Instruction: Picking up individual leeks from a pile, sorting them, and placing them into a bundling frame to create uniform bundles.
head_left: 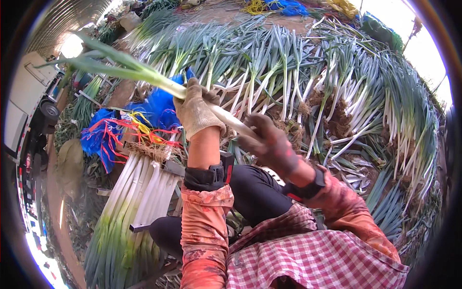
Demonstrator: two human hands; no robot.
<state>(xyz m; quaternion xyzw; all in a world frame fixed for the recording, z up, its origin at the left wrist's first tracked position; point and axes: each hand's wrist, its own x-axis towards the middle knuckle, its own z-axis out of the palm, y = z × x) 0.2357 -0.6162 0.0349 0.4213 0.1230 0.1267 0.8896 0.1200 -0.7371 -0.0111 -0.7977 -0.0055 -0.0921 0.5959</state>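
Note:
A long-leaved leek (163, 83) slants across in front of me, its green leaves at upper left and its white shank toward the right. My left hand (197, 106), in a tan work glove, is closed round the middle of the shank. My right hand (276, 147), in a dark, stained glove, has its fingers around the white lower end; it is slightly blurred and covers the root end. To my left, a bundle of leeks (127, 197) lies on a metal rack (139, 227), roots at its far end.
Rows of loose leeks (284, 53) cover the ground ahead and to the right. Red plastic ties (109, 137) and blue plastic sheeting (161, 103) lie beyond the rack. Peeled leaves (353, 171) litter the ground at right. A white truck (29, 101) stands at far left.

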